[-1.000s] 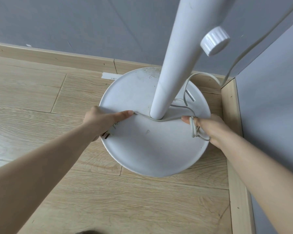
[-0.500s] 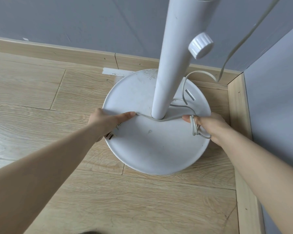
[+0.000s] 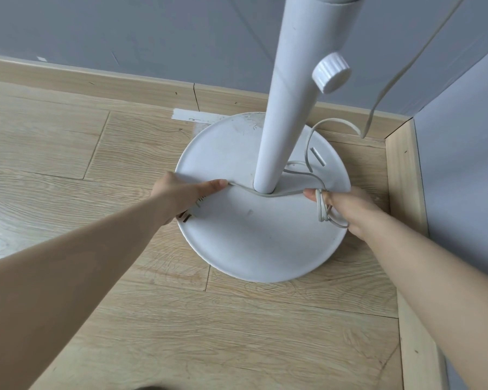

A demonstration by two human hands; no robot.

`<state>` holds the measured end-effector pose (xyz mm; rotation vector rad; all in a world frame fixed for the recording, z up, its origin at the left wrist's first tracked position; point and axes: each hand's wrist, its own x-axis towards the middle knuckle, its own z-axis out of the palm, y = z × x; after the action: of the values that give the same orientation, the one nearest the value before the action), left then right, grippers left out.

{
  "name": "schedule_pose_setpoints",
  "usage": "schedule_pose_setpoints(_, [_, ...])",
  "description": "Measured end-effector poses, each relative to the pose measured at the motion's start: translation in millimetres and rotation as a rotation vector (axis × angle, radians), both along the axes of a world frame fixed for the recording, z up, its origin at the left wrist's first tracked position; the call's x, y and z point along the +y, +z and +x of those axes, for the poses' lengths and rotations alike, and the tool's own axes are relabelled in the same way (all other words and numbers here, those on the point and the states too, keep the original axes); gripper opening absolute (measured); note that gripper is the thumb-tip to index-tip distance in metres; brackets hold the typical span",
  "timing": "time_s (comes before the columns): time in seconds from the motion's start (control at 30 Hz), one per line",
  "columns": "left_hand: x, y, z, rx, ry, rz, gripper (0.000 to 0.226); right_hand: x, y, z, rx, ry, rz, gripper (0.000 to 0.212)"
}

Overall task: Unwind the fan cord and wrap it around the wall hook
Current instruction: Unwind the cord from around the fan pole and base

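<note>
A white pedestal fan stands in a room corner, its pole (image 3: 290,108) rising from a round base (image 3: 254,243). The grey cord (image 3: 268,193) runs across the front of the pole's foot between my two hands. My left hand (image 3: 181,197) grips the plug end, with the plug prongs (image 3: 186,216) showing below my palm. My right hand (image 3: 341,204) holds several gathered loops of cord. More cord (image 3: 310,153) curls behind the pole and climbs the wall at the upper right. No wall hook is in view.
A white adjustment knob (image 3: 330,72) sticks out of the pole. Grey walls meet at the right, with wooden skirting (image 3: 406,178) along both. Light wood flooring (image 3: 68,153) stretches to the left and toward me. A white paint mark (image 3: 193,115) lies by the base.
Both hands keep their grip on the cord and hold nearly still. The view has shifted slightly, so the pole and knob sit lower in frame.
</note>
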<state>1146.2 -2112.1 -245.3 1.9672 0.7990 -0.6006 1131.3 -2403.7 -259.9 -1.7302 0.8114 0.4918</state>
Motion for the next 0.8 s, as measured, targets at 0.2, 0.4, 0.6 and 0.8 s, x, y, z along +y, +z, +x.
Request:
schedule_pose_setpoints(0.2, [0.5, -4.4, 8.2, 0.003, -0.018, -0.001, 0.110, -2.4, -0.2, 4.3, 0.005, 0.027, -0.032, 0.047])
schedule_pose_setpoints(0.4, [1.6, -7.1, 13.0, 0.026, -0.011, -0.032, 0.113, -7.5, -3.1, 11.0, 0.034, 0.148, -0.106, 0.054])
schedule_pose_setpoints(0.6, [1.1, -6.5, 16.3, 0.051, -0.025, -0.022, 0.116, -11.0, 3.1, 15.9, 0.080, 0.254, -0.243, 0.067])
schedule_pose_setpoints(0.8, [3.3, -7.7, 20.9, 0.065, -0.061, 0.023, 0.134, -5.9, 10.6, 13.6, -0.001, 0.276, -0.263, 0.049])
